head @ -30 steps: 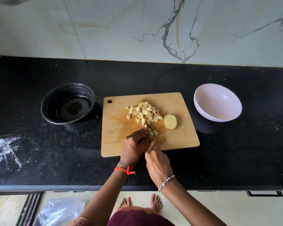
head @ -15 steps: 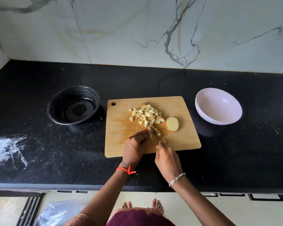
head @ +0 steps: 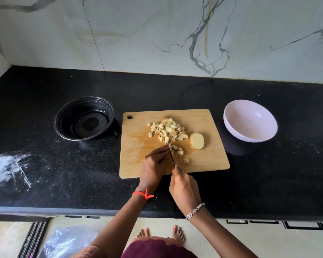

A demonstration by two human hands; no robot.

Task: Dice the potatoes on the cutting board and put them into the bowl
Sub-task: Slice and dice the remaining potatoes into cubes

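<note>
A wooden cutting board [head: 209,159] lies on the black counter. On it is a heap of diced potato [head: 168,131], a potato half [head: 197,140] to the right of the heap, and a few loose cubes [head: 180,152] nearer me. My right hand [head: 184,189] grips a knife [head: 171,155] whose blade points away from me, down on the board. My left hand [head: 154,166] has its fingers curled down on the board just left of the blade; what lies under them is hidden. A pale pink bowl [head: 250,121], with nothing in it, stands right of the board.
A black round container [head: 84,118] holding some water sits left of the board. White smears [head: 7,168] mark the counter at far left. A marble wall backs the counter. The counter's front edge runs below my wrists, with the floor and my feet under it.
The knife has come down next to my left fingers, and a few more cut cubes lie to the right of the blade. The view has shifted slightly.
</note>
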